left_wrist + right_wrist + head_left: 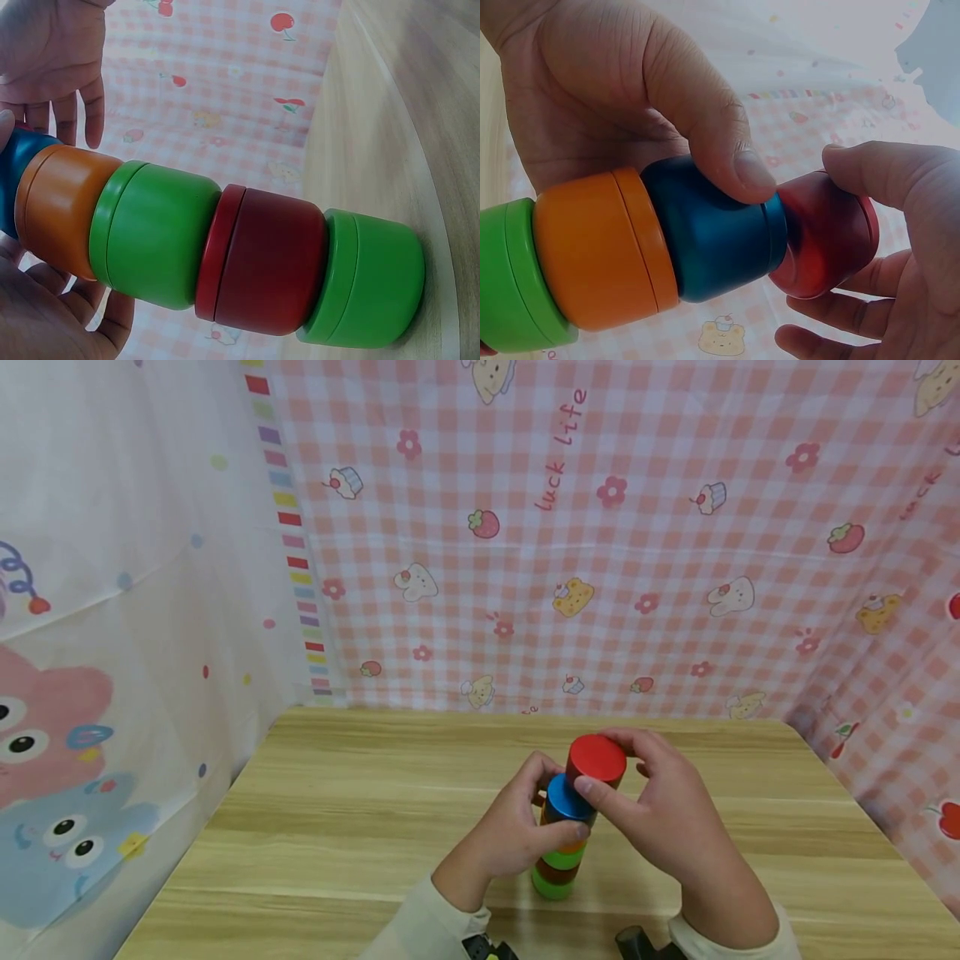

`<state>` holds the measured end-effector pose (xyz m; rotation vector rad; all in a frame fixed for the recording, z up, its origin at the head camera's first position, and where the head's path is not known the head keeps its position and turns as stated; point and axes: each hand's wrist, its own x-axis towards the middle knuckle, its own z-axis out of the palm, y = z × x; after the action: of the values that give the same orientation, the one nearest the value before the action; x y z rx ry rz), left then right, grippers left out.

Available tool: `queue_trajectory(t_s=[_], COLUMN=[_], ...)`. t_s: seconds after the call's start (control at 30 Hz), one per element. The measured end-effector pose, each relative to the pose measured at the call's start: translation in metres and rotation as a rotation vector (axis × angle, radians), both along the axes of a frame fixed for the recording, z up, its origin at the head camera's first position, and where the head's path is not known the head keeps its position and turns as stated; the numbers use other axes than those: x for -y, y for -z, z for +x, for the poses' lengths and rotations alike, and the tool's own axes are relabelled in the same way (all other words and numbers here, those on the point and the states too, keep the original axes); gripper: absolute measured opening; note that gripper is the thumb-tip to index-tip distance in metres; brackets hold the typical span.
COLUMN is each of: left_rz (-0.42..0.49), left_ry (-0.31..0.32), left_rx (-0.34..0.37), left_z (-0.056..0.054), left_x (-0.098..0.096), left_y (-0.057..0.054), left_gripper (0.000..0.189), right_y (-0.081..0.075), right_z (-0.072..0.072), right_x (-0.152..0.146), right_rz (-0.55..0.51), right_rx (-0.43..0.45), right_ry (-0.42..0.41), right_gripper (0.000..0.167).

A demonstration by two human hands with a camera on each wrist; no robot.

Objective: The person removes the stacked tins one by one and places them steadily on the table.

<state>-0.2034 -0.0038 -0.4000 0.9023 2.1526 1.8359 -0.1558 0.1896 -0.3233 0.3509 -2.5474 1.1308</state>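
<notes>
Wooden tabletop point(360, 827) below both grips bears a tower of five lidded jars point(262, 259); left hand point(517, 822) curls round its topmost blue jar point(720, 240). Just above that grip, right hand point(671, 802) pinches a tilted red jar point(596, 757), contact with blue unclear. Step judged: adding a sixth jar; next move calls for levelling and centring red, left steadying.
</notes>
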Motion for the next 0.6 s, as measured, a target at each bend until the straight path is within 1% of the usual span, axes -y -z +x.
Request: queue_trajectory(t_s=[0.33,0.6], left_rz=[-0.003,-0.003], left_ry=[0.008,0.012], left_rx=[-0.012,-0.007], left_z=[-0.0007,-0.0005], left_x=[0.0004,0.0007], left_y=[0.0011,0.0005], left_gripper=[0.045,0.045], right_y=[-0.0013,-0.0010], right_z=[-0.0012,-0.0024], right_x=[-0.0003,-0.0012], right_rz=[0.009,0.005], right_rx=[0.028,0.027], right_ry=[0.020,0.025], right_gripper=[0.055,0.057])
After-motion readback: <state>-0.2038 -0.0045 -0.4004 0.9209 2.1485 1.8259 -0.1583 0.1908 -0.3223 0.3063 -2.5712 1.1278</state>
